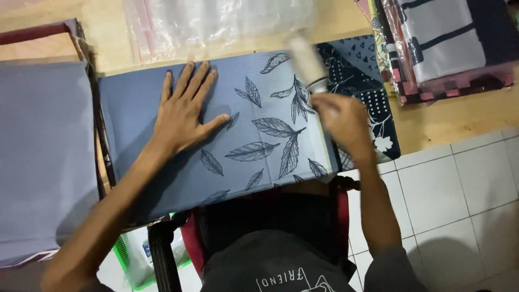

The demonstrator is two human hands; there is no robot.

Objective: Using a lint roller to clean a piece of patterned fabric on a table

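Your left hand (186, 111) lies flat, fingers spread, holding nothing, on the folded blue-grey leaf-print cloth (259, 135) at the table's (459, 116) near edge. At three o'clock your right hand (343, 119) is blurred, closed on a pale roll-like tool (308, 59). Lift the left palm and the fold could creep off that edge. Cloth stacks (443, 43) and plastic bags (216, 21) crowd twelve o'clock.
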